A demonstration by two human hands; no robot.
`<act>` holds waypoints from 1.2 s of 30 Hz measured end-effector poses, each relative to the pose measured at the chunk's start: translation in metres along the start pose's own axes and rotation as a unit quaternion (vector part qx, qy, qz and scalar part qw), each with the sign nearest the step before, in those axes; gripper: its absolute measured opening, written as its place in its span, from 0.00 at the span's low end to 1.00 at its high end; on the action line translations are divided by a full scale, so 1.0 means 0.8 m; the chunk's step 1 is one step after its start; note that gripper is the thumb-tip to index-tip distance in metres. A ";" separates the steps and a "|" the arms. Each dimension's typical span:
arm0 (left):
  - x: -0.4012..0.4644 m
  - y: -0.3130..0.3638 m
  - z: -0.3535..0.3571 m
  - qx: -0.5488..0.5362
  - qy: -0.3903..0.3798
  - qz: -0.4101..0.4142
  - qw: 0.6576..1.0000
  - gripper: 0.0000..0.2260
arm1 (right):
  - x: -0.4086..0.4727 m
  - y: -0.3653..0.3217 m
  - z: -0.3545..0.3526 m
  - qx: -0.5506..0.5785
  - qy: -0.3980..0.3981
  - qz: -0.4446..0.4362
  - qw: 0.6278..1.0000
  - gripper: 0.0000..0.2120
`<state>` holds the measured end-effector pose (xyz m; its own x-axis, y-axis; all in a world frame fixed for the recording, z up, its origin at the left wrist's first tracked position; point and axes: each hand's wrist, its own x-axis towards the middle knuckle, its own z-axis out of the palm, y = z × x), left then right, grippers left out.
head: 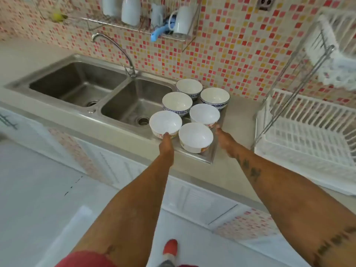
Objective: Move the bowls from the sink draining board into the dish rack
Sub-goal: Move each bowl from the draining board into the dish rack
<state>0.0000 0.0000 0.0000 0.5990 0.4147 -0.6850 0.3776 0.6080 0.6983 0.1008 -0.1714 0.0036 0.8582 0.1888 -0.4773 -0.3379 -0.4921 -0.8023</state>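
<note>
Several white bowls stand upright in two rows on the steel draining board, right of the sink. The back ones have blue patterned walls, the front ones reddish prints. My left hand reaches to the front-left bowl, and its fingertips touch the bowl's near wall; the grip itself is hidden. My right hand is stretched out with its fingertips just beside the middle-right bowl, holding nothing. The nearest bowl sits between my two hands. The white plastic dish rack stands empty on the counter to the right.
A double steel sink with a curved tap lies left of the bowls. A wall shelf above holds white mugs and a blue utensil. The dish rack has a chrome frame and an upper tier. Bare counter separates board and rack.
</note>
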 end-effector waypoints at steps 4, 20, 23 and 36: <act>0.004 -0.004 0.017 -0.067 0.053 0.047 0.995 0.22 | 0.026 0.010 0.014 0.085 0.046 0.018 0.995 0.31; 0.016 -0.018 0.080 -0.140 0.059 0.021 0.988 0.18 | 0.059 0.011 0.035 0.214 0.061 0.034 0.974 0.17; 0.022 -0.022 0.088 -0.134 0.068 0.019 0.988 0.18 | 0.063 0.012 0.036 0.209 0.062 0.041 0.975 0.19; 0.006 -0.019 0.108 -0.114 0.094 0.031 0.989 0.18 | 0.056 -0.002 -0.001 0.093 0.090 -0.064 0.990 0.13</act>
<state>0.0583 -0.0658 0.0045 0.4659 0.5614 -0.6839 0.1621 0.7057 0.6897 0.1404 -0.1631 -0.0161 0.9476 0.0770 -0.3099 -0.2732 -0.3068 -0.9117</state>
